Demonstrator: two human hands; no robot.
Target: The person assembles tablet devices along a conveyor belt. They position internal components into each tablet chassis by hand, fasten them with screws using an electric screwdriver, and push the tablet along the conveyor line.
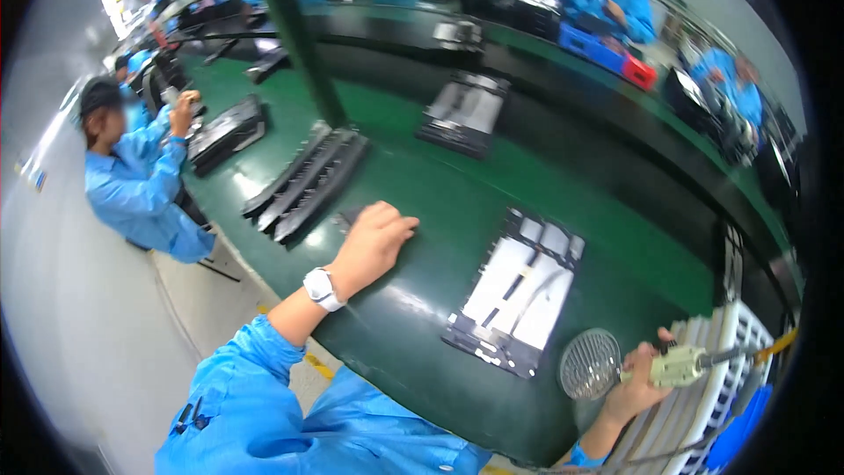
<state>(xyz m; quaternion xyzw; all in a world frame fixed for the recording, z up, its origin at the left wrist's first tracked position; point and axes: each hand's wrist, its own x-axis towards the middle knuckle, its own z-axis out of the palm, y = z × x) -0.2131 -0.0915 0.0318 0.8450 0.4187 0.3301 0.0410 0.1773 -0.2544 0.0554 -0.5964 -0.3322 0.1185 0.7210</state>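
Note:
My left hand (pixel 376 242), with a white watch (pixel 323 288) on its wrist, is over the green table with its fingers curled. Whatever those fingers hold, if anything, is hidden. A small dark piece (pixel 346 220) shows beside it. My right hand (pixel 640 387) is closed around a pale green corded hand tool (pixel 679 367) at the lower right. Just left of the tool is a round, shiny, ribbed dish (pixel 590 364). Between my hands lies a flat black-and-white panel (pixel 519 290), tilted on the tabletop and apart from both.
Long black ribbed strips (pixel 308 178) lie left of centre. Another panel (pixel 462 113) lies farther back. A white basket (pixel 743 334) of upright slats stands at the right. A dark green post (pixel 301 44) rises from the table (pixel 396 361). A co-worker (pixel 141 167) is at the left.

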